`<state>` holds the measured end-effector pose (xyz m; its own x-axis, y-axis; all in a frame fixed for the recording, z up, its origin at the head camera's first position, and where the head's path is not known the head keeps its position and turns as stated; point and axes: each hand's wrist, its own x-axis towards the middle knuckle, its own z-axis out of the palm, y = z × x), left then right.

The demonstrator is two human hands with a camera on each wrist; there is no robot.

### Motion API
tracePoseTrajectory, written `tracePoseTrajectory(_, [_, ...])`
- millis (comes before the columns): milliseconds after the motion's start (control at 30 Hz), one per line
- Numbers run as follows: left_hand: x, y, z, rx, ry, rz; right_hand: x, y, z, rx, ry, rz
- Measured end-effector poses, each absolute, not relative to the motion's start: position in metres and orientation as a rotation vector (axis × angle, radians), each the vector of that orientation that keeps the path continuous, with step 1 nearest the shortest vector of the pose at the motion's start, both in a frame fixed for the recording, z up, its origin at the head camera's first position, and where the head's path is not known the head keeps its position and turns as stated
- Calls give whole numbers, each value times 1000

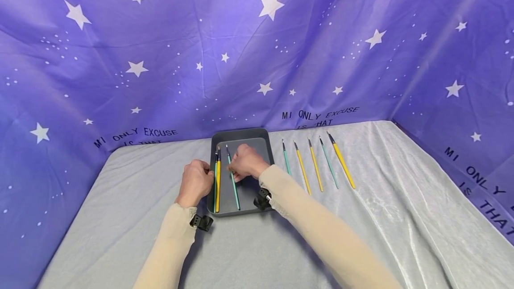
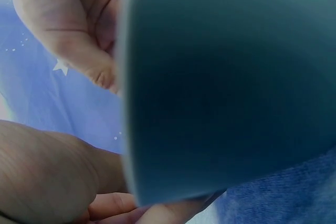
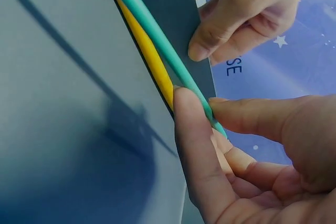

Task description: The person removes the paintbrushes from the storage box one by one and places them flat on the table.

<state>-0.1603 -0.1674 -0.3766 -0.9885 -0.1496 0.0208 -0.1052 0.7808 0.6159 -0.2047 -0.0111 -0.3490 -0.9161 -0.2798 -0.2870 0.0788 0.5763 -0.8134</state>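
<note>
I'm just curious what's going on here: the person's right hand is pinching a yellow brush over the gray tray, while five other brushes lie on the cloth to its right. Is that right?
Not quite: the pinched brush is green, as the right wrist view shows. The right hand does hold it over the gray tray, with five other brushes to its right.

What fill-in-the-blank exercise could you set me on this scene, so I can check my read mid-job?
1. Of the two handle colours, yellow and green, the brush in the right hand is ____.
2. The left hand touches the tray on its ____ side, as the head camera sees it.
3. The row of brushes lying on the cloth outside the tray numbers ____.
4. In that head view, the row lies to the tray's ____.

Missing words: green; left; five; right.
</note>
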Motion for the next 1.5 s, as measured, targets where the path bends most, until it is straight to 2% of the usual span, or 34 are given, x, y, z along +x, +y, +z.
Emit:
tracePoseTrajectory(867, [-160, -166, -376, 228, -2888, -1025, -198, 35, -348, -274, 2340, -1446])
tracePoseTrajectory(1500, [-160, -167, -376, 221, -2894, -1021, -200, 71, -347, -168, 2294, -1583])
